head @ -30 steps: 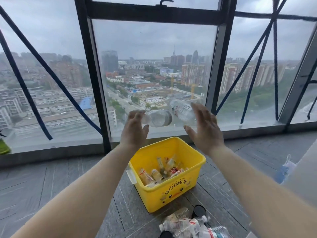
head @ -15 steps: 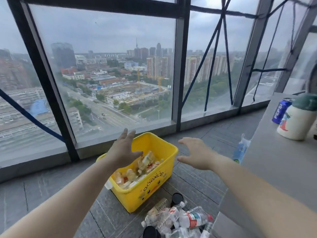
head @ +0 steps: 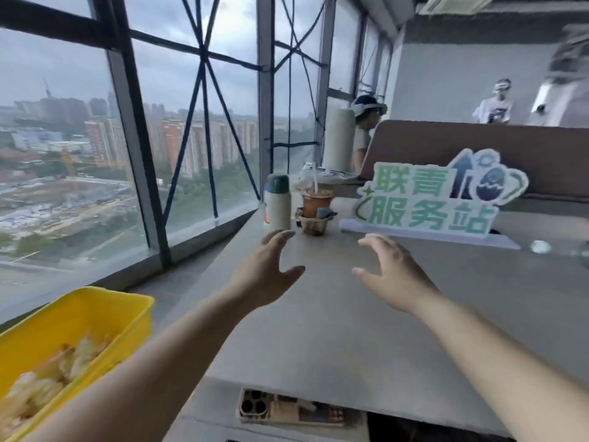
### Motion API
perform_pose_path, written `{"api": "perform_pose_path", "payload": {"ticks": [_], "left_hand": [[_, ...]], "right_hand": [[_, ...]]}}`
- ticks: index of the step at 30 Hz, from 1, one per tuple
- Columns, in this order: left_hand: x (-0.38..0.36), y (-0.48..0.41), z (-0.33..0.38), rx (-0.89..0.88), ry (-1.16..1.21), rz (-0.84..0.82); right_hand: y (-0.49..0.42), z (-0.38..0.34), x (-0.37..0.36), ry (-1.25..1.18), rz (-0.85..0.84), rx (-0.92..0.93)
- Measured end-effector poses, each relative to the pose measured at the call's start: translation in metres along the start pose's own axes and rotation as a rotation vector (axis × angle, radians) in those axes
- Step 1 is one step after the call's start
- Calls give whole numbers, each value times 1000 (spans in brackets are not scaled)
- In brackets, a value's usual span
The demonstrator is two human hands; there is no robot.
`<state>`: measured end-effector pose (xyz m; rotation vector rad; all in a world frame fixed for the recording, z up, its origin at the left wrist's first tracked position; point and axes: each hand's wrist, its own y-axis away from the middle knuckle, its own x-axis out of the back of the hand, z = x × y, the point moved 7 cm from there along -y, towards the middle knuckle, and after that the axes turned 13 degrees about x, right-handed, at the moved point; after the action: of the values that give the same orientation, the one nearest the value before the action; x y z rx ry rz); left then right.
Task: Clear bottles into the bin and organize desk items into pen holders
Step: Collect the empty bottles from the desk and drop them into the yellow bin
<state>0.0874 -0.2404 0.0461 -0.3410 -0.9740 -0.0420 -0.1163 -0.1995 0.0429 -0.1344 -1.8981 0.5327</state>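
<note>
Fingers (head: 276, 240) spreading loose, gripping nothing — left hand (head: 267, 272) and right hand (head: 389, 277) hovering mid-frame over the grey desk (head: 318, 339), likely reaching for the white green-capped bottle (head: 278, 204) at centre; yellow plastic bin (head: 127, 333) of bottles sitting lower left.

One sign (head: 430, 202) can be read: a white cut-out board standing on the grey desk (head: 318, 314). It carries 5 large green Chinese characters in 2 rows, 联青 on top and 服务站 beneath. To the right of the top row it bears a dark upward arrow and a round, egg-like emblem ringed in green. The markings on the brown cup (head: 317, 202) left of it are too blurred to read.
</note>
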Motion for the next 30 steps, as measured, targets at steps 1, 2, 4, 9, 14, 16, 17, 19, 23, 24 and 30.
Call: {"api": "perform_pose_path", "payload": {"ticks": [1, 2, 4, 9, 14, 16, 17, 19, 23, 24, 30], "left_hand": [[-18, -2, 27, -28, 21, -25], [-35, -4, 53, -59, 48, -53], [-67, -3, 101, -117, 77, -108], [-123, 13, 201, -228, 115, -177], [-159, 32, 284, -309, 119, -194], [-174, 38, 316, -332, 114, -210], [-181, 40, 332, -342, 112, -217], [-194, 44, 364, -364, 117, -228], [-223, 52, 424, -386, 124, -250], [-231, 55, 438, -388, 124, -255], [-270, 70, 507, -422, 129, -275]], "right_hand": [[19, 27, 18, 22, 27, -52], [38, 55, 35, 39, 52, -102], [77, 104, 65, 64, 91, -197], [164, 193, 130, 132, 146, -386], [225, 253, 188, 170, 177, -516], [246, 275, 209, 182, 185, -541], [256, 287, 220, 191, 189, -553], [275, 310, 241, 202, 205, -577], [312, 355, 282, 227, 237, -623], [320, 366, 291, 226, 244, -639], [367, 424, 334, 235, 255, -691]]}}
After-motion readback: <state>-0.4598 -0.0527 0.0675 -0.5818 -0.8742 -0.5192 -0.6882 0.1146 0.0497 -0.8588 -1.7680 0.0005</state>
